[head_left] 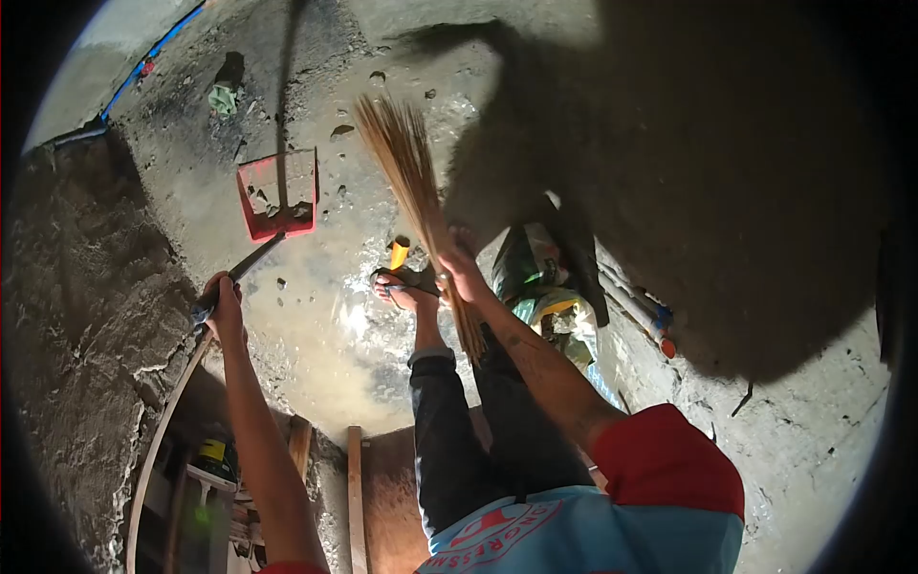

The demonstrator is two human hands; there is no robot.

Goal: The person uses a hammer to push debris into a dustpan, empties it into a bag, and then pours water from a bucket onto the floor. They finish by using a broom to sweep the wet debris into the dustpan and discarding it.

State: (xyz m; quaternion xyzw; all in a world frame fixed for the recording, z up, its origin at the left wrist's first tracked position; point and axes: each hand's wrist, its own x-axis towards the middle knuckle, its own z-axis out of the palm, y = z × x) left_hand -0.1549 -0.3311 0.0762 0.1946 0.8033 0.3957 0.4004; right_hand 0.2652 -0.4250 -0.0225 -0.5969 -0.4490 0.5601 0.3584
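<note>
My left hand (223, 304) grips the dark handle of a red dustpan (277, 194), which rests on the concrete floor ahead with bits of rubble in it. My right hand (461, 268) is closed around a bundle broom of thin brown sticks (406, 163). The broom's bristles fan out over the floor to the right of the dustpan. My sandalled foot (402, 287) stands just below the broom.
Small stones lie scattered on the floor (325, 316) around the dustpan. Plastic bags and pipes (545, 287) sit to the right against a rough wall. A yellow object (399, 253) lies by my foot. Wooden planks (356, 497) and a rough wall (76, 335) are at the lower left.
</note>
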